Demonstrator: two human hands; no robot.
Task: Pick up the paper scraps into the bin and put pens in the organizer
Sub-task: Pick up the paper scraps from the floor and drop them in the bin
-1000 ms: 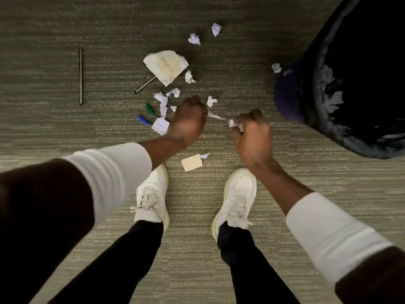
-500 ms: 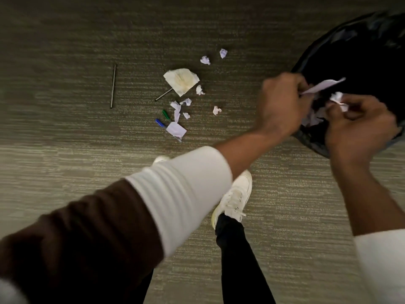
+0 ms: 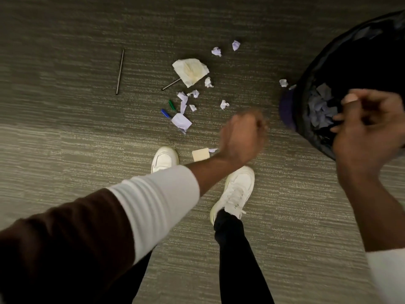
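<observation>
Open carpet [image 3: 65,139] left; bin [image 3: 306,119] right, scraps [image 3: 186,102] mid.

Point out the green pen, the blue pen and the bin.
green pen [image 3: 172,105], head view, middle of barrel
blue pen [image 3: 165,113], head view, exposed blue end
bin [image 3: 300,102], head view, left rim

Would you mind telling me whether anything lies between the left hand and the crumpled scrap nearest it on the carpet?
Nothing visible does. The left hand hangs over bare carpet, and the crumpled scrap lies just beyond it, uncovered and apart from the other pieces.
</observation>
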